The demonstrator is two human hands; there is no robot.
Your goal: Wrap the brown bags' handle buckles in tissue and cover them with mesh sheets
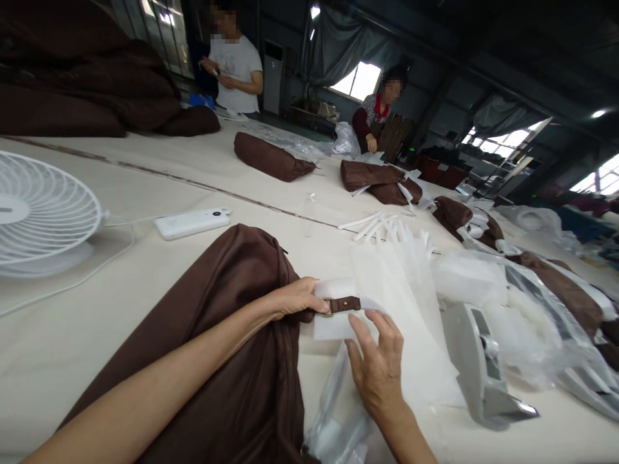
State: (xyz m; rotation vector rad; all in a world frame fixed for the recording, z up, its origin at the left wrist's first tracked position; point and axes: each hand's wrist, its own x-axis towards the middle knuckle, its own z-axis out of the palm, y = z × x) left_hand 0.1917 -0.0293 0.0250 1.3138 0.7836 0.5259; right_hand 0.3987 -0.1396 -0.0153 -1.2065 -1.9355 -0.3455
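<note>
At the lower left and centre of the frame lay a brown bag (207,335). Near the centre, the left hand (302,298) grasped its buckled tab (345,303) between thumb and fingers, beside the metal buckle (327,307); a white sheet (331,330) lay beneath the tab. Just to the right, the right hand (380,357) was loosely curled, thumb and fingers apart, gripping nothing visible; whether its fingertips touched the sheet could not be told. A tape dispenser (478,367) stood at lower right, near a stack of translucent sheets (396,283). Farther off, a white phone (193,223) lay at centre left, and brown rolled bundles (271,156) stretched across the upper middle, below two people (236,71) in the background.
</note>
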